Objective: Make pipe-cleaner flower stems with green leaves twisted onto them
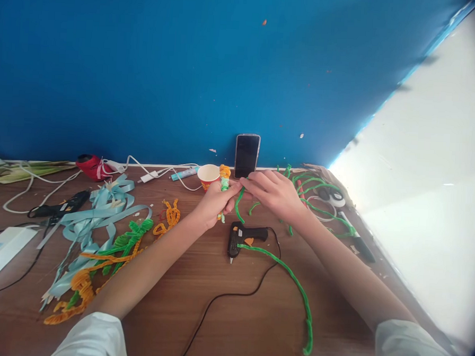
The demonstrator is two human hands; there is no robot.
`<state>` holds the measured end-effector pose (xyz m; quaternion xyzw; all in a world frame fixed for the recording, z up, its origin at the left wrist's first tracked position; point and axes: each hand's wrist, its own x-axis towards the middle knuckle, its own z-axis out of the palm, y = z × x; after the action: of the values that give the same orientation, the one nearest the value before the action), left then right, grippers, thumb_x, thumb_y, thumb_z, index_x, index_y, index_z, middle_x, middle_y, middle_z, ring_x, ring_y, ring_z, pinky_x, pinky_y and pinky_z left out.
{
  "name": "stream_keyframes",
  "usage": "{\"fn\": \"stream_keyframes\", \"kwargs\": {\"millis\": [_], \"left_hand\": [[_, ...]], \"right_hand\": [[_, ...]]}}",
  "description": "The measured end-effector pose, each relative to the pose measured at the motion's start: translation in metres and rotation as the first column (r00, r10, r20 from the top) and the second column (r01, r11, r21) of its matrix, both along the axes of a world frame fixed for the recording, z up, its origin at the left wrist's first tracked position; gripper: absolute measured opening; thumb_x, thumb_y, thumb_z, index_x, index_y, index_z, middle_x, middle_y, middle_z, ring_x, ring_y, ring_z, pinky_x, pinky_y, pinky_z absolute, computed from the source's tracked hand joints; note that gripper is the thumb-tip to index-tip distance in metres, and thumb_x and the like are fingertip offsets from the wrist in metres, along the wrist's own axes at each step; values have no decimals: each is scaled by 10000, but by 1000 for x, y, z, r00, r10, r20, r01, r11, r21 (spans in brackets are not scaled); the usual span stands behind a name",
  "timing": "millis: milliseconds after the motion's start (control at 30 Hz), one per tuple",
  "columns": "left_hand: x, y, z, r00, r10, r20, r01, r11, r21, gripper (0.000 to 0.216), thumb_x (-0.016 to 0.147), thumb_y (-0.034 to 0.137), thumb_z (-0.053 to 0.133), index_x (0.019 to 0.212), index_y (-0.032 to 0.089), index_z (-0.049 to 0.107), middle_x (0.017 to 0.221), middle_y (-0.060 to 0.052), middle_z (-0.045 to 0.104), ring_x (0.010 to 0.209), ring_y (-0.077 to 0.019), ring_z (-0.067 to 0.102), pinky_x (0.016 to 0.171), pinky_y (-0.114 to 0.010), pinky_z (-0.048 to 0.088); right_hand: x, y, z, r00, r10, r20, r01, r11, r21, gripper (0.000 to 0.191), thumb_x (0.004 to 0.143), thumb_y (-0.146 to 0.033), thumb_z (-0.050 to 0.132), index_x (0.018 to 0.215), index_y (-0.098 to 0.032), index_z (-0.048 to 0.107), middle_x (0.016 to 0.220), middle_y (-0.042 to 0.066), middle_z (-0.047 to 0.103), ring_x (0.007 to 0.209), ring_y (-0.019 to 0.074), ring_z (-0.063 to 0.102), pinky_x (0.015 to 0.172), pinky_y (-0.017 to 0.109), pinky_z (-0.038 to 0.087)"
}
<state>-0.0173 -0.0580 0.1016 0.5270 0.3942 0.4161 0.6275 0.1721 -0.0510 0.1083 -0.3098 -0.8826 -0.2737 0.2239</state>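
My left hand (212, 206) is closed around a small pipe-cleaner piece with an orange top (224, 172) and pale green coils below; the fingers hide much of it. Close beside it, my right hand (278, 195) pinches a green pipe cleaner (240, 206), whose loose end hangs down between the hands. Just behind the left hand is a paper cup (208, 174). Below both hands a black glue gun (234, 240) lies on its side, nozzle toward me. A long green pipe cleaner (292, 276) stretches from the glue gun toward the front.
A phone (247, 154) leans on the blue wall. Leftward lie light blue ribbon (100, 208), orange pipe cleaners (82, 287), a second glue gun (64, 206) and a white power strip (2, 256). More green pipe cleaners (312, 184) and a dark-bladed tool (361, 245) lie right. A black cord (231, 294) crosses the table.
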Motion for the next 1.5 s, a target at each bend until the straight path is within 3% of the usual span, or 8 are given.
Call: {"fn": "stream_keyframes", "kwargs": {"millis": [100,400,667,800,900,1200,1367,1500], "left_hand": [[-2,2,0,998,-55,-9,54,998,-41,377,775,512,637,801,143,564,508,28,541,348,-17,309,341,-154,182],[-5,10,-8,970,-216,110,237,940,-244,300,751,379,705,799,145,523,557,53,511,391,2,330,352,-119,181],[-9,13,-15,898,-403,175,438,850,-292,296,836,391,618,861,97,589,813,-87,696,368,30,223,341,-138,154],[-10,8,-5,915,-358,185,400,861,-315,272,850,378,603,838,107,580,623,-12,640,342,18,192,335,-150,145],[-9,3,2,936,-300,184,348,867,-356,259,834,373,624,788,125,565,400,82,435,322,-2,176,335,-154,145],[2,-14,16,963,-198,184,251,909,-333,280,822,413,624,798,141,563,426,99,336,370,-10,193,365,-143,165],[1,-8,8,987,-161,5,159,968,-195,376,789,511,621,843,146,549,536,56,490,393,-16,247,375,-161,138],[2,-7,6,990,-120,-73,117,992,-42,369,814,513,585,854,147,555,690,3,620,409,-16,290,392,-172,172]], "right_hand": [[4,3,3,999,26,23,-25,999,-28,204,960,-208,441,1093,-180,592,1034,89,614,863,190,501,730,320,353],[12,1,7,991,107,87,-78,954,-289,168,954,-181,436,890,-161,590,765,30,559,712,143,497,631,271,288],[14,-8,7,983,123,135,-79,952,-296,179,950,-155,423,848,-157,570,724,13,519,643,135,456,608,281,271],[14,-14,13,982,137,127,-96,954,-285,173,955,-158,416,881,-152,573,732,20,520,658,141,469,625,281,292],[13,-18,18,985,124,122,-89,962,-259,171,958,-144,402,927,-147,570,754,30,532,675,147,486,643,282,307],[8,-18,15,995,63,83,-41,969,-242,185,942,-125,395,852,-158,553,706,20,543,630,141,478,599,286,258],[4,-19,13,996,5,-90,-45,894,-446,228,925,-151,401,758,-180,552,681,-2,535,576,115,416,566,281,217],[-3,-21,13,898,-136,-418,-213,696,-686,350,971,-305,384,697,-174,559,629,-18,512,567,94,406,573,252,261]]}}
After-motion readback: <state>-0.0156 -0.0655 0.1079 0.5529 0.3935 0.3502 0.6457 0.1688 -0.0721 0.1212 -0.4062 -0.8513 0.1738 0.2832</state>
